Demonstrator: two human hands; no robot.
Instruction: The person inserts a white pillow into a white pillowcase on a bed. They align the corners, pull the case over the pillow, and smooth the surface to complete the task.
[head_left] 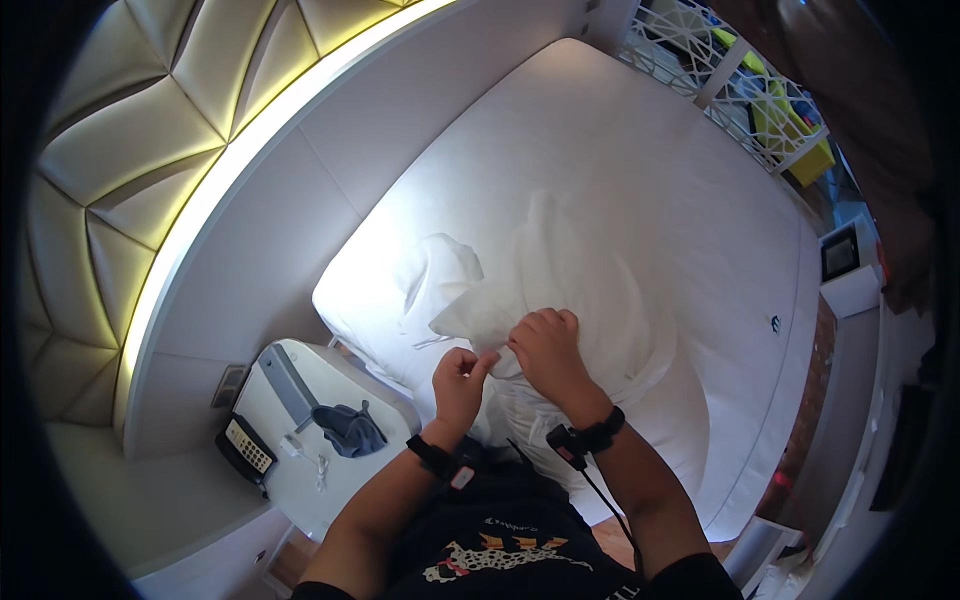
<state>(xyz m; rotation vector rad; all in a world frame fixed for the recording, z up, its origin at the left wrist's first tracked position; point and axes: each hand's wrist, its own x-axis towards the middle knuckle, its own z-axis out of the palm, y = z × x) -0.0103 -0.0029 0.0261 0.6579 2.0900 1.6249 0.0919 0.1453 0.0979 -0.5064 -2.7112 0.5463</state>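
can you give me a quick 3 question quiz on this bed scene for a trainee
1. True or false: both hands are on the white pillow.
2. What lies on the white bedside table? A) a dark blue-grey cloth B) a red mug C) a green book
3. Which hand is laid over the pillow with its fingers bent?

Key
1. True: the left hand pinches the edge of the pillow's cover and the right hand presses on the white pillow, which lies on the bed.
2. A: a dark blue-grey cloth is crumpled on the bedside table, beside a dark phone.
3. The right hand.
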